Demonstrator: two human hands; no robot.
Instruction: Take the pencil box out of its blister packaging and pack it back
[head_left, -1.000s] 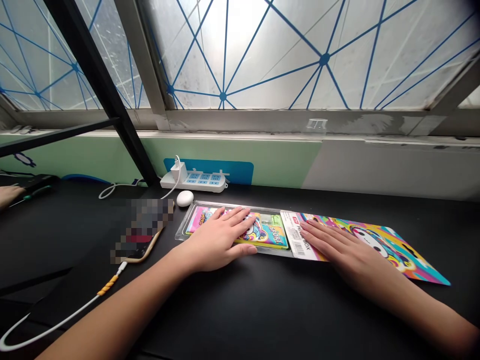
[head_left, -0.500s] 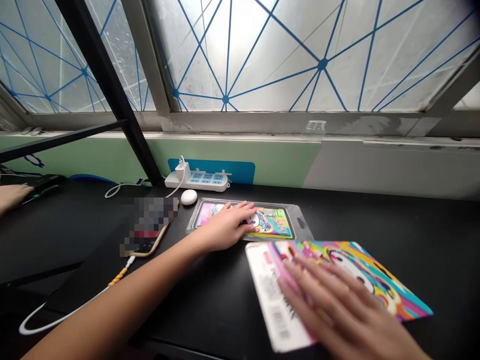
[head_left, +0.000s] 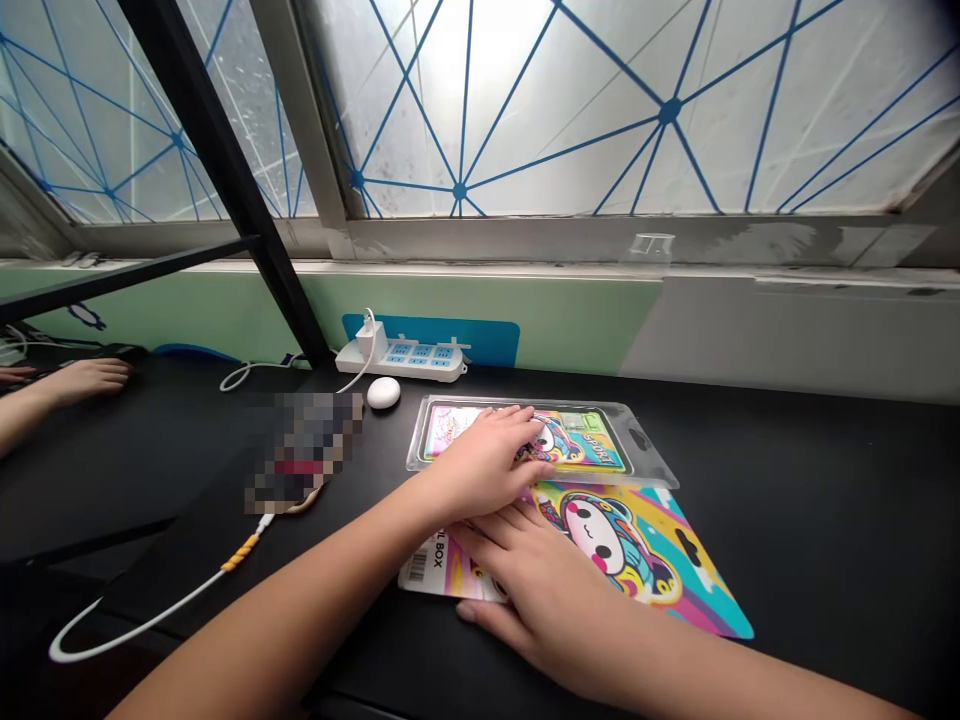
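My left hand [head_left: 487, 455] lies flat, fingers stretched, on a clear plastic blister package [head_left: 649, 465] that holds a colourful cartoon-printed item [head_left: 600, 450]. Just in front of it, a bright printed card [head_left: 690, 570] with a white cartoon character and the words "BOX" rests on the black desk. Spread over the left part of this card is my right hand [head_left: 536, 585], its fingers reaching beneath the left wrist and its thumb at the card's near edge. The card's far edge meets the near edge of the package.
Behind are a white power strip [head_left: 405, 360] with a plugged-in charger and a small white rounded case [head_left: 383, 393]. A phone [head_left: 304, 455], partly blurred, lies left with its white cable [head_left: 165, 625]. Another person's hand [head_left: 90, 378] rests on the desk at far left.
My right hand has brought the card down and leftward onto the desk, against the package. The package and my left hand sit slightly further right. The other person's hand shows more.
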